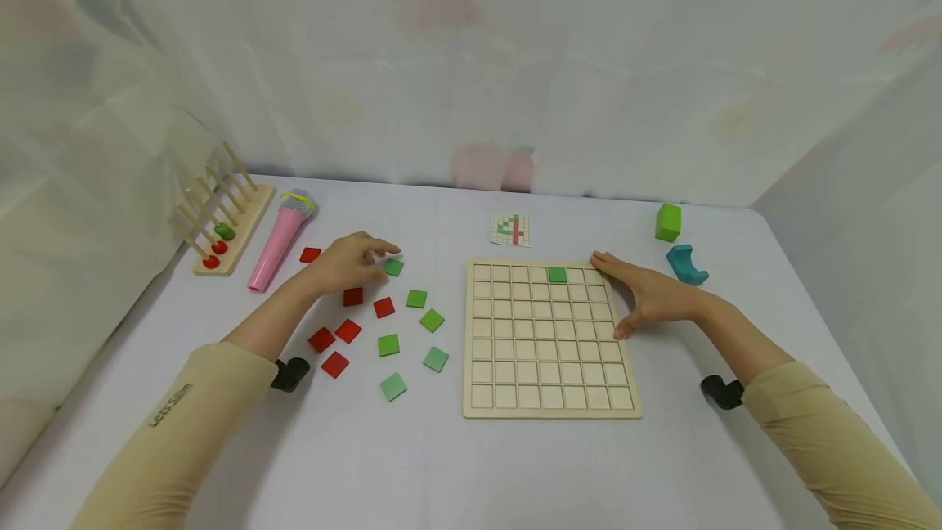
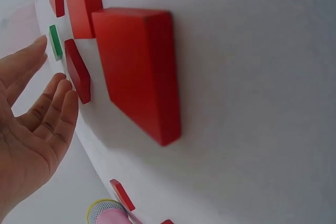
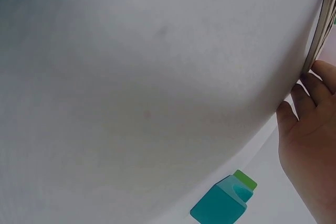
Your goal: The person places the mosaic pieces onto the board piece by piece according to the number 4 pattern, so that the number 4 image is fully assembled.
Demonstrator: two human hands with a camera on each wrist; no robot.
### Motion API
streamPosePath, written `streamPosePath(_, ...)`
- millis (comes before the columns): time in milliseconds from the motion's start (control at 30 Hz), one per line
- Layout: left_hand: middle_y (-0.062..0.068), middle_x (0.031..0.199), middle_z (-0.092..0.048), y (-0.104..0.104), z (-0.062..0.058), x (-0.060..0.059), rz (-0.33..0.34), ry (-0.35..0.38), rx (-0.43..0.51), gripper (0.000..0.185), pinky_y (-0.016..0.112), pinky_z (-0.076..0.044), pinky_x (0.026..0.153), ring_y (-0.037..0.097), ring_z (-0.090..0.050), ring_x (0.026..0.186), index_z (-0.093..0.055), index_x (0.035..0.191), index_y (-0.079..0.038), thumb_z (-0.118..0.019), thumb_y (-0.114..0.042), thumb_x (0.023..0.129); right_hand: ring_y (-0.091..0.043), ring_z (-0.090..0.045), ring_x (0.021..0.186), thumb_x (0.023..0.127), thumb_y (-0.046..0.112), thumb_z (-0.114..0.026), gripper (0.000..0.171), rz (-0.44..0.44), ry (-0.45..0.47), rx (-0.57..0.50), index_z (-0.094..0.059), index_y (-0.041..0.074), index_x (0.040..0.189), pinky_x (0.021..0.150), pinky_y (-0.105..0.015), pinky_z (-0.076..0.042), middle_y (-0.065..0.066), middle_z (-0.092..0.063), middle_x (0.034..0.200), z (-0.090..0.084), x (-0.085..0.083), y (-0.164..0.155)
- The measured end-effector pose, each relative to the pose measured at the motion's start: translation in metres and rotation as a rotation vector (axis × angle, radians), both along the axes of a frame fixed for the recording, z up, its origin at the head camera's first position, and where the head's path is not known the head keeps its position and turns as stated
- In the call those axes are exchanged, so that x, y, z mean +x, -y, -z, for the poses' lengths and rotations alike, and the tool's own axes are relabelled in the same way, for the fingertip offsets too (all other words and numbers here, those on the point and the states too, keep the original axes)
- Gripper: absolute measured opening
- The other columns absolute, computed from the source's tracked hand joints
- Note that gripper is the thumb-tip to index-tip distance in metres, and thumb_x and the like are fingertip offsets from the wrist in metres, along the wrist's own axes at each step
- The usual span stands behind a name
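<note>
Sleeves: beige, both forearms come in from the bottom edge, nearest the head camera, resting on the table [image 1: 441, 464].
Risk: my guess is the left hand [image 1: 346, 264] brushes the red tiles [image 1: 352, 297] just beside it while going for the green tile [image 1: 393, 267], and the loose pile scatters. The board could also skid if the right hand eases off.
Left fingers [image 2: 55, 98]: spread and relaxed, gripping nothing, tips hovering right at that green tile; can't tell if they actually touch it.
Right hand [image 1: 651, 297]: flat and loose, fingers [image 3: 310, 90] laid against the right edge of the wooden grid board [image 1: 548, 338], holding nothing.
Board: one green tile already sits in the top row [image 1: 557, 274].
Also around: pattern card [image 1: 511, 229], pink toy microphone [image 1: 280, 240].
</note>
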State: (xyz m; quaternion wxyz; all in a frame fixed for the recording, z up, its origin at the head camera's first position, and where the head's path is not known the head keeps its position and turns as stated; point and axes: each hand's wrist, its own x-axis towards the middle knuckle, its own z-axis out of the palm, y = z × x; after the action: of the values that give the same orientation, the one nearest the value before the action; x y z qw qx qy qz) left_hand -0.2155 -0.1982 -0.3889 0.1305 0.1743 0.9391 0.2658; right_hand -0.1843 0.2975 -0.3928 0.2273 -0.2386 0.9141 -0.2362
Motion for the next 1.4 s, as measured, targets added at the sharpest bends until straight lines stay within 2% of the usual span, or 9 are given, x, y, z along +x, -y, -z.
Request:
streamPosePath(300, 0.019, 0.131, -0.054, -0.003, 0.002, 0.002, -0.006, 0.043, 0.028, 0.036, 0.047, -0.053, 0.093, 0.037, -0.056, 0.115, -0.066, 0.127, -0.013, -0.068, -0.012, 0.091, -0.043, -0.005, 0.154, 0.063, 0.046, -0.089, 0.128, -0.002, 0.003, 0.005, -0.014, 0.006, 0.158, 0.121, -0.064, -0.013, -0.018, -0.007, 0.167, 0.0, -0.001, 0.0)
streamPosePath(767, 0.02, 0.133, -0.053, -0.005, 0.004, 0.003, -0.005, -0.011, -0.013, 0.035, 0.046, -0.055, 0.091, 0.034, -0.059, 0.108, -0.068, 0.125, -0.011, -0.069, -0.009, 0.09, -0.041, -0.005, 0.155, 0.063, 0.047, -0.088, 0.127, 0.004, 0.001, 0.011, -0.013, 0.009, 0.159, 0.121, -0.064, -0.013, -0.016, -0.006, 0.168, -0.001, -0.001, 0.0)
streamPosePath(967, 0.019, 0.123, -0.059, -0.009, 0.003, 0.001, 0.016, -0.062, -0.046, 0.029, 0.046, -0.054, 0.093, 0.034, -0.061, 0.106, -0.07, 0.116, -0.006, -0.072, -0.007, 0.087, -0.042, -0.004, 0.155, 0.062, 0.047, -0.089, 0.128, 0.005, 0.007, 0.013, -0.013, 0.009, 0.159, 0.121, -0.064, -0.012, -0.016, -0.006, 0.168, -0.002, 0.0, -0.001)
streamPosePath(1167, 0.019, 0.113, -0.061, -0.013, 0.0, 0.002, 0.009, -0.052, -0.069, 0.025, 0.048, -0.052, 0.094, 0.035, -0.061, 0.107, -0.066, 0.11, -0.001, -0.071, -0.006, 0.086, -0.042, -0.005, 0.155, 0.062, 0.046, -0.089, 0.129, 0.011, 0.014, 0.005, -0.014, 0.008, 0.159, 0.121, -0.064, -0.012, -0.017, -0.006, 0.168, -0.001, 0.0, 0.0)
streamPosePath(1400, 0.015, 0.1, -0.065, -0.015, 0.0, 0.002, -0.042, -0.022, 0.002, 0.02, 0.042, -0.051, 0.089, 0.029, -0.058, 0.096, -0.06, 0.103, -0.003, -0.071, -0.003, 0.086, -0.041, -0.004, 0.155, 0.062, 0.045, -0.089, 0.128, 0.015, 0.022, -0.005, -0.014, 0.009, 0.159, 0.121, -0.064, -0.012, -0.016, -0.006, 0.168, -0.001, 0.001, 0.0)
